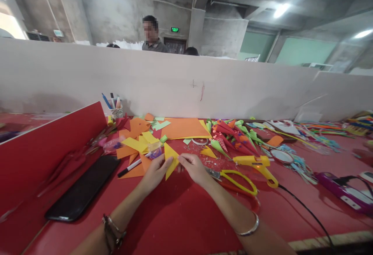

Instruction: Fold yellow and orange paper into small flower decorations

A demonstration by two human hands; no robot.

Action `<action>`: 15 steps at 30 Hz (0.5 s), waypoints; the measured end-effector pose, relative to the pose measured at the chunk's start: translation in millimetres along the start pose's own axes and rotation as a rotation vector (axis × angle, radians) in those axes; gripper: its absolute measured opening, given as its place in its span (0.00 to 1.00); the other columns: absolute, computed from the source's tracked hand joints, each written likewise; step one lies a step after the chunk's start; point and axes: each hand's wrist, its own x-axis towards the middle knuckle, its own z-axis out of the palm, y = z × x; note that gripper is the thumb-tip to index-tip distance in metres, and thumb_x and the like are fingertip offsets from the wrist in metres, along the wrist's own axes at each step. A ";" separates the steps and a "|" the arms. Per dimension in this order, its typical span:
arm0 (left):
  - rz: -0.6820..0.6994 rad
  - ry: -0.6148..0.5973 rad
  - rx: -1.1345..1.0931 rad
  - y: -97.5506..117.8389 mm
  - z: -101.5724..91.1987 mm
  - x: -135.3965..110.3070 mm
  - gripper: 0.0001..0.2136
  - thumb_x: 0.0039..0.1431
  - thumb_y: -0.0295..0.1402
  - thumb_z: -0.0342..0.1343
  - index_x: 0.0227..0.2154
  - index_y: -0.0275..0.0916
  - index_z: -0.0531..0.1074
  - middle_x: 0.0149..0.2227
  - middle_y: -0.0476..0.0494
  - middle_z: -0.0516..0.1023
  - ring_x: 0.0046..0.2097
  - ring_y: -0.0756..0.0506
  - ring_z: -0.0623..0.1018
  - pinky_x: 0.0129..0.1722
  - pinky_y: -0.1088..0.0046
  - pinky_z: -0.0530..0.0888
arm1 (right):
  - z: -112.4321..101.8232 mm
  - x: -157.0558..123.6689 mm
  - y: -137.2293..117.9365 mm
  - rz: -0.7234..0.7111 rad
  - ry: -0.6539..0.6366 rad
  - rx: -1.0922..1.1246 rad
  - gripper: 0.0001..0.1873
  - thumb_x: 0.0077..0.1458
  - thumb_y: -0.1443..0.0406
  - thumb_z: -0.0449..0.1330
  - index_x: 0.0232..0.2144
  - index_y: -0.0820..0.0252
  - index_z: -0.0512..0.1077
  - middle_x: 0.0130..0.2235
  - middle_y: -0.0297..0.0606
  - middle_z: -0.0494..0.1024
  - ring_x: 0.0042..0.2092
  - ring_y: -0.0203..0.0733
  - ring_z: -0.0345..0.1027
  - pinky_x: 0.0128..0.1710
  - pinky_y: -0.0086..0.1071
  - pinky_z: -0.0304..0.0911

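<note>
A folded yellow piece of paper (170,158), pointed at its corners, is held up over the red table between my two hands. My left hand (155,172) pinches its lower left side. The fingertips of my right hand (194,166) are closed on its right corner. Just behind my left hand lie loose yellow and orange paper pieces (134,144) and a white marker with a black cap (134,166). Beside my right hand are yellow-handled scissors (239,181), their blades partly hidden by the hand. A small jagged yellow paper piece (208,152) rests beyond it.
A yellow glue gun (256,165) with a black cord lies at right, near a purple power strip (345,191). Colourful paper cones (233,134) are heaped behind. A black phone (84,189) lies at left by a red board (58,150). A person (151,37) is beyond the white partition (163,80).
</note>
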 end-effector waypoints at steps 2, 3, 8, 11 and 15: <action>-0.008 0.027 0.031 1.3 -0.7 0.7 0.14 0.56 0.41 0.46 0.30 0.34 0.69 0.28 0.46 0.74 0.30 0.48 0.71 0.31 0.74 0.68 | -0.3 -0.6 -0.6 -0.032 0.015 -0.054 0.21 0.54 0.54 0.49 0.17 0.60 0.64 0.18 0.30 0.66 0.23 0.33 0.61 0.27 0.27 0.55; -0.014 0.042 0.044 2.2 -1.2 1.2 0.14 0.55 0.41 0.47 0.30 0.34 0.70 0.29 0.46 0.74 0.30 0.48 0.71 0.31 0.74 0.68 | -0.4 -0.8 -0.6 -0.044 0.018 -0.081 0.21 0.55 0.55 0.49 0.16 0.60 0.63 0.18 0.30 0.66 0.23 0.33 0.60 0.27 0.27 0.55; -0.037 0.046 -0.002 6.8 -2.7 3.6 0.14 0.52 0.41 0.50 0.32 0.34 0.71 0.29 0.46 0.75 0.31 0.47 0.71 0.34 0.73 0.69 | 0.7 -1.9 0.1 -0.048 0.061 -0.133 0.15 0.54 0.58 0.50 0.21 0.60 0.65 0.21 0.31 0.66 0.25 0.33 0.60 0.26 0.26 0.56; -0.072 0.067 -0.093 7.2 -3.4 4.0 0.14 0.49 0.41 0.53 0.33 0.35 0.71 0.30 0.46 0.75 0.32 0.47 0.71 0.35 0.72 0.69 | 1.2 -3.6 -2.4 -0.123 0.120 -0.117 0.09 0.51 0.64 0.52 0.37 0.57 0.66 0.33 0.34 0.69 0.34 0.36 0.64 0.33 0.28 0.60; -0.154 0.075 -0.210 5.2 -4.0 2.2 0.17 0.48 0.44 0.54 0.34 0.34 0.71 0.29 0.45 0.74 0.31 0.47 0.71 0.34 0.71 0.69 | -0.1 -5.2 -9.3 -0.283 0.046 -0.148 0.16 0.48 0.73 0.49 0.40 0.56 0.66 0.39 0.36 0.69 0.39 0.36 0.64 0.40 0.31 0.61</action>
